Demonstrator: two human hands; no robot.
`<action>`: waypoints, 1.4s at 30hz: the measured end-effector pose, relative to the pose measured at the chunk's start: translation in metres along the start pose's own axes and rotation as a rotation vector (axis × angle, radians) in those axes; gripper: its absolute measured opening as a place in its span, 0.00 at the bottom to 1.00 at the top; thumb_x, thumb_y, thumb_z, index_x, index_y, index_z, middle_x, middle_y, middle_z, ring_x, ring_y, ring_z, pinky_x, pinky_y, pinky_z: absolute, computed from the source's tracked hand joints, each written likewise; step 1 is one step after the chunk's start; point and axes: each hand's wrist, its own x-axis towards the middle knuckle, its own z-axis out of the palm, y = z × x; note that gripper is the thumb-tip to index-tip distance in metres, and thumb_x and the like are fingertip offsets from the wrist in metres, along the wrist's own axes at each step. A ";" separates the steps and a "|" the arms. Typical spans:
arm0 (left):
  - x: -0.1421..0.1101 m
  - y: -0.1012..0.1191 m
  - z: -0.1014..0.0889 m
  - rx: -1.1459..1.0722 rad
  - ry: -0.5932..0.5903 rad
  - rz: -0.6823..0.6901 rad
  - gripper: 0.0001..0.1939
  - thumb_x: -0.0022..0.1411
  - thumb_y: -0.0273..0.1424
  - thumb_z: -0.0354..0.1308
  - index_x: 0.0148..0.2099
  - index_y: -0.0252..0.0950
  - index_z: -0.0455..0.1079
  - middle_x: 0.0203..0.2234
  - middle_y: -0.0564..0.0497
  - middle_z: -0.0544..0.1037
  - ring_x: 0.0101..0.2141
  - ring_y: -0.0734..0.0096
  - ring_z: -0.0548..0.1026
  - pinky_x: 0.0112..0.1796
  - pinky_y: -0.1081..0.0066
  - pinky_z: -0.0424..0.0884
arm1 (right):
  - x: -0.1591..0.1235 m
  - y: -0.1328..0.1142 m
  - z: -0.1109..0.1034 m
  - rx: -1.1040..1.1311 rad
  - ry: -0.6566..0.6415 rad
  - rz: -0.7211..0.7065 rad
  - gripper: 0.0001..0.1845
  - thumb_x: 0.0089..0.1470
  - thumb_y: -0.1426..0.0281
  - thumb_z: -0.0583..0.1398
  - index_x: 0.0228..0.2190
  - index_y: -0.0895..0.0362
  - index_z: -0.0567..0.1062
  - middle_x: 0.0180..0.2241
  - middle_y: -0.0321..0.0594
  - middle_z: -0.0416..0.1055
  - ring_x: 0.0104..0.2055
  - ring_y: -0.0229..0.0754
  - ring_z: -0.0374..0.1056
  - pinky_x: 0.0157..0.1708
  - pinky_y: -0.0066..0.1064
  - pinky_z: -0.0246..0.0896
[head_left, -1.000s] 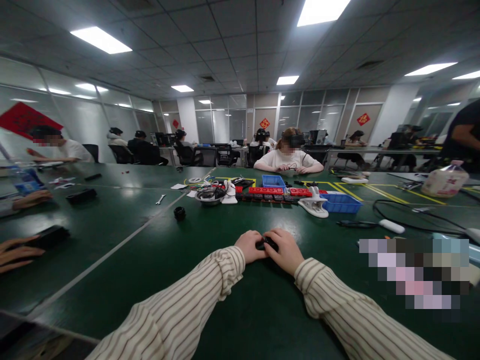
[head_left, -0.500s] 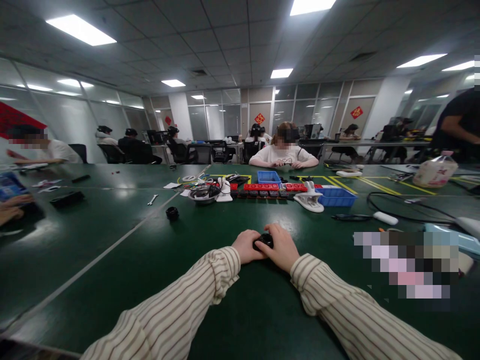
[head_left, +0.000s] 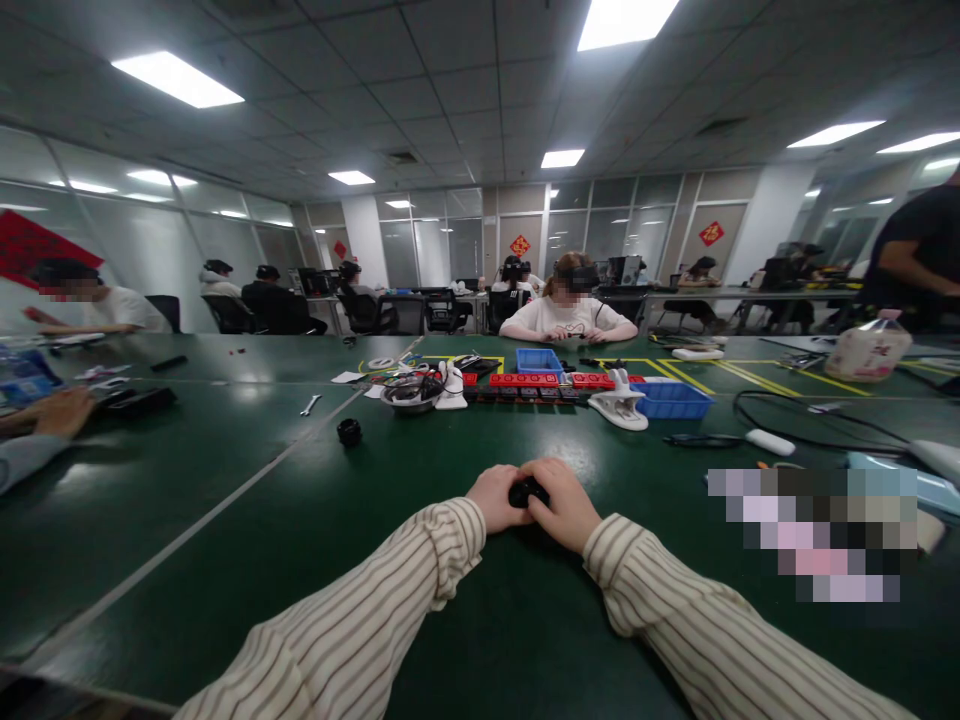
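Both hands meet low over the green table [head_left: 420, 600] around a small, shiny black round piece [head_left: 528, 491], largely hidden by the fingers. My left hand [head_left: 496, 496] is closed on its left side. From the right, my right hand [head_left: 562, 505] curls over its top and near side, with the thumb pressed against it. Farther off to the left stands a black ribbed cylinder that looks like a camera lens [head_left: 349, 432], apart from both hands.
Across the middle lie a metal bowl of parts [head_left: 409, 402], a white clamp stand [head_left: 451, 388], a red-and-black strip [head_left: 525, 382], another white clamp [head_left: 621, 405] and blue bins [head_left: 673, 400]. A wrench [head_left: 310, 405] rests left. A co-worker's hand [head_left: 66, 412] is at far left; another person [head_left: 568, 312] sits opposite.
My right hand's fingers have closed further over the black round piece, and less of it shows. The view has tilted up slightly. At the left, a co-worker's hand has moved.
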 end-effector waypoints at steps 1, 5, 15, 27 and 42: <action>-0.001 0.001 0.000 0.010 0.012 -0.011 0.24 0.43 0.43 0.62 0.40 0.35 0.66 0.33 0.49 0.72 0.37 0.61 0.69 0.40 0.65 0.65 | 0.000 0.001 0.001 0.001 0.014 0.012 0.14 0.43 0.75 0.53 0.35 0.57 0.67 0.36 0.41 0.67 0.40 0.43 0.61 0.43 0.37 0.54; -0.004 0.004 0.000 0.048 0.079 -0.054 0.28 0.42 0.47 0.62 0.41 0.34 0.64 0.36 0.47 0.69 0.40 0.58 0.66 0.42 0.62 0.63 | 0.000 0.006 0.006 -0.015 0.087 0.120 0.15 0.49 0.67 0.54 0.40 0.59 0.64 0.39 0.46 0.66 0.41 0.46 0.61 0.42 0.39 0.54; 0.000 -0.001 0.005 0.036 0.071 -0.043 0.20 0.44 0.45 0.61 0.35 0.35 0.67 0.32 0.49 0.70 0.36 0.62 0.67 0.40 0.64 0.63 | 0.003 0.012 0.013 -0.069 0.114 0.245 0.13 0.48 0.60 0.57 0.28 0.57 0.64 0.28 0.39 0.63 0.31 0.42 0.60 0.32 0.33 0.55; 0.001 -0.005 0.003 -0.013 -0.009 0.000 0.20 0.47 0.43 0.60 0.41 0.37 0.68 0.36 0.50 0.71 0.38 0.63 0.68 0.42 0.66 0.64 | 0.002 0.005 0.001 0.025 0.017 0.031 0.14 0.42 0.78 0.51 0.31 0.56 0.69 0.34 0.40 0.68 0.39 0.43 0.61 0.42 0.37 0.55; -0.003 0.001 0.004 -0.018 0.084 -0.018 0.28 0.41 0.47 0.63 0.41 0.35 0.65 0.36 0.49 0.69 0.40 0.60 0.67 0.44 0.61 0.62 | -0.001 0.018 0.012 -0.064 0.130 0.229 0.16 0.49 0.60 0.56 0.36 0.58 0.65 0.35 0.44 0.66 0.38 0.46 0.62 0.37 0.38 0.57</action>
